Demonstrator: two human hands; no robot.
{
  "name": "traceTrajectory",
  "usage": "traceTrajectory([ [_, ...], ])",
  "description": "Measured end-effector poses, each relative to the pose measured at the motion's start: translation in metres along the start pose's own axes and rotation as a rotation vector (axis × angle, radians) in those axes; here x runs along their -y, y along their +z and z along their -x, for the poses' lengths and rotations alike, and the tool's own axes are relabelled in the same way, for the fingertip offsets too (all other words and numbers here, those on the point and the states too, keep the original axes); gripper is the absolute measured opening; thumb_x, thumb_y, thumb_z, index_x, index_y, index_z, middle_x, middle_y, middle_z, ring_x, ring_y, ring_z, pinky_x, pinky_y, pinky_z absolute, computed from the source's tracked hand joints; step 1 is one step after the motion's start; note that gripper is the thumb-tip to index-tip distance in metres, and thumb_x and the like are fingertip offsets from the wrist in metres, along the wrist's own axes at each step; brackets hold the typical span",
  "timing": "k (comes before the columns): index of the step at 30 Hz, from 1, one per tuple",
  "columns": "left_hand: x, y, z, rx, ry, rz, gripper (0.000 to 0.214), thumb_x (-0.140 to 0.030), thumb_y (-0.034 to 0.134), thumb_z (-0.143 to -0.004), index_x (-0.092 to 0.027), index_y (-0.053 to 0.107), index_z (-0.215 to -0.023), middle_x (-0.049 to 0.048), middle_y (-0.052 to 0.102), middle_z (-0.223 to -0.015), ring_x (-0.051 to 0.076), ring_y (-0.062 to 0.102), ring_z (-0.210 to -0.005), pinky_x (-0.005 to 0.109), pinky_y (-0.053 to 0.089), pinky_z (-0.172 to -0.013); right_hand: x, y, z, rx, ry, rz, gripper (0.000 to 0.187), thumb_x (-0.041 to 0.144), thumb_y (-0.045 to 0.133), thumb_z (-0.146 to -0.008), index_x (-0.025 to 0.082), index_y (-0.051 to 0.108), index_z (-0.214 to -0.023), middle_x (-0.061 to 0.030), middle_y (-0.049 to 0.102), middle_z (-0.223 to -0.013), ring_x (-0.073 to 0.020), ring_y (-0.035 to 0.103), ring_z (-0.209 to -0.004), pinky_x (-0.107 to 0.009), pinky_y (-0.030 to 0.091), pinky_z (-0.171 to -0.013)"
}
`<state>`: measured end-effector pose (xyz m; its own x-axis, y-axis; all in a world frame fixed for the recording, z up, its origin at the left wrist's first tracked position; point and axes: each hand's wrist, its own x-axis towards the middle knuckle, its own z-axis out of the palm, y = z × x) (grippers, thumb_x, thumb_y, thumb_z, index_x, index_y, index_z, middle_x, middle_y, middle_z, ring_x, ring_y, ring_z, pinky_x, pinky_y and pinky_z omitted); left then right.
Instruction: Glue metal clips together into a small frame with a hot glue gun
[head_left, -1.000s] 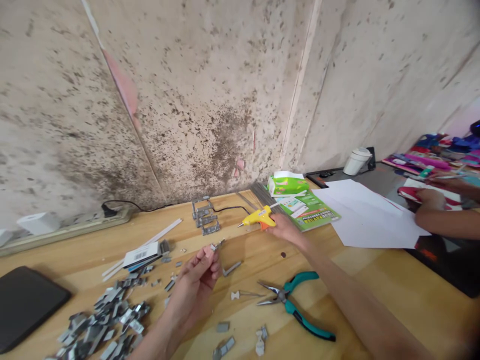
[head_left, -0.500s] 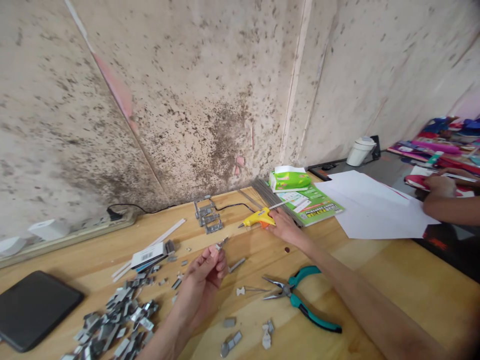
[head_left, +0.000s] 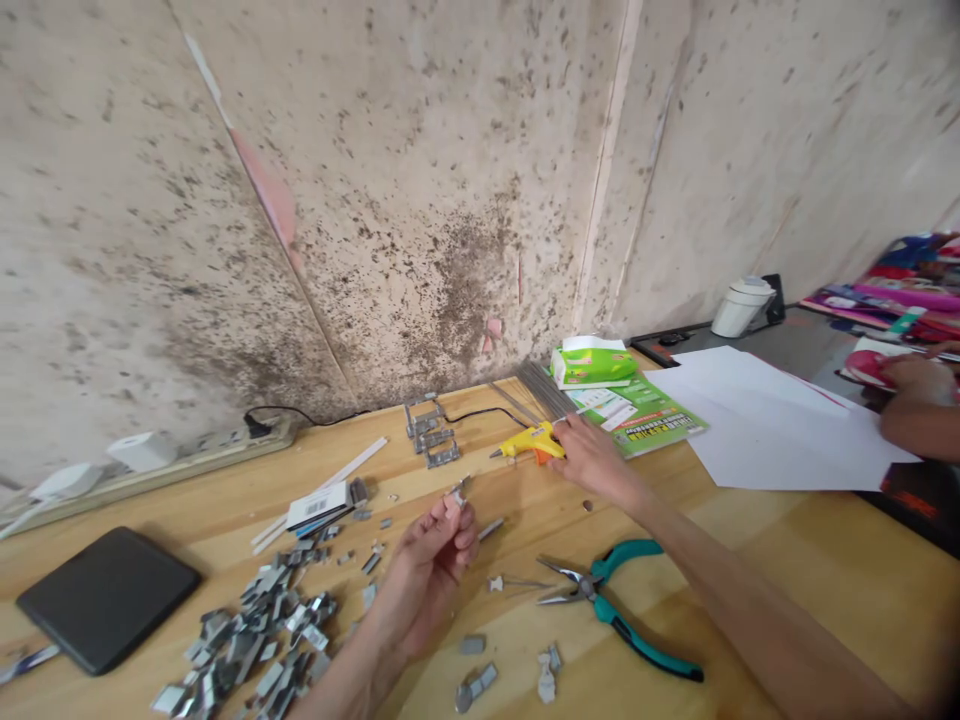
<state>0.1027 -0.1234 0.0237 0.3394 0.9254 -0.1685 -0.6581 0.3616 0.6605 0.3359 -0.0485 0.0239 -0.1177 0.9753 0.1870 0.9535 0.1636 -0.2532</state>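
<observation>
Glue gun [head_left: 531, 438] and small grey piece [head_left: 459, 493] held apart over a wooden table [head_left: 810, 560]

Compared with the frame one second earlier, the view has swung leftward, so that the table's contents appear farther right and the dark pad [head_left: 109, 600], formerly cut off by the left edge, shows whole. Both hands keep nearly the same pose. The grey strip [head_left: 491, 528] behind the left hand [head_left: 433, 552] is now more fully covered by it.

The left thumb and fingers are pinched together on the small grey piece, which lies at the fingertips, its thin end projecting up and to the right. The right hand [head_left: 596, 460] is closed around the rear of the glue gun; the yellow body extends left from the grip, with the orange trigger beneath. The nozzle points toward the small grey piece, near it but not touching.

The grey frame [head_left: 433, 432] lies beyond the small grey piece. Pliers [head_left: 589, 588] with open jaws rest nearer the wearer, and a pile of metal bits [head_left: 262, 640] lies left of the left hand.
</observation>
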Motion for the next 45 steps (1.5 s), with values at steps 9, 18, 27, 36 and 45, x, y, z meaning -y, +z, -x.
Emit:
traceTrajectory([
  [9, 0.01, 0.001, 0.002, 0.044, -0.109, 0.169, 0.015, -0.014, 0.071, -0.071, -0.01, 0.06, -0.08, -0.0025, 0.041, -0.068, 0.004, 0.039, -0.055, 0.013, 0.036, -0.047, 0.076, -0.017, 0.035, 0.138, -0.272, -1.008, 0.024, 0.022, 0.066, -0.071, 0.017, 0.065, -0.094, -0.0019, 0.059, -0.089, -0.0132, 0.055, -0.078, -0.025, 0.044, -0.068],
  [18, 0.017, 0.0, 0.006, 0.064, -0.178, 0.22, 0.013, -0.015, 0.07, -0.072, -0.01, 0.061, -0.081, -0.0017, 0.043, -0.069, 0.003, 0.039, -0.056, 0.014, 0.035, -0.048, 0.083, -0.005, 0.042, 0.298, -0.086, -1.326, 0.018, 0.021, 0.07, -0.066, 0.016, 0.066, -0.083, 0.0002, 0.062, -0.077, -0.0114, 0.054, -0.07, -0.025, 0.043, -0.067],
  [27, 0.018, 0.004, 0.005, 0.014, -0.112, 0.234, 0.013, -0.015, 0.071, -0.071, -0.009, 0.062, -0.078, -0.0017, 0.045, -0.067, 0.003, 0.039, -0.054, 0.012, 0.037, -0.046, 0.091, -0.005, 0.046, 0.015, -0.167, -1.126, 0.001, 0.017, 0.066, -0.068, 0.016, 0.066, -0.069, 0.0002, 0.061, -0.07, -0.0124, 0.055, -0.069, -0.024, 0.043, -0.064],
  [36, 0.022, 0.004, 0.005, -0.03, -0.069, 0.226, 0.012, -0.014, 0.07, -0.073, -0.008, 0.061, -0.077, -0.002, 0.046, -0.067, 0.003, 0.04, -0.054, 0.013, 0.037, -0.045, 0.095, 0.003, 0.049, 0.121, -0.102, -1.317, 0.004, 0.018, 0.063, -0.071, 0.016, 0.062, -0.069, 0.0014, 0.057, -0.069, -0.0105, 0.053, -0.064, -0.023, 0.042, -0.061],
  [45, 0.023, 0.002, 0.001, -0.15, 0.017, 0.094, 0.02, -0.019, 0.077, -0.065, -0.008, 0.065, -0.076, -0.0011, 0.052, -0.067, 0.003, 0.044, -0.053, 0.012, 0.037, -0.043, 0.088, -0.007, 0.044, 0.332, -0.001, -1.528, 0.02, 0.031, 0.071, -0.067, 0.014, 0.06, -0.068, 0.0023, 0.056, -0.065, -0.01, 0.05, -0.063, -0.025, 0.04, -0.066],
])
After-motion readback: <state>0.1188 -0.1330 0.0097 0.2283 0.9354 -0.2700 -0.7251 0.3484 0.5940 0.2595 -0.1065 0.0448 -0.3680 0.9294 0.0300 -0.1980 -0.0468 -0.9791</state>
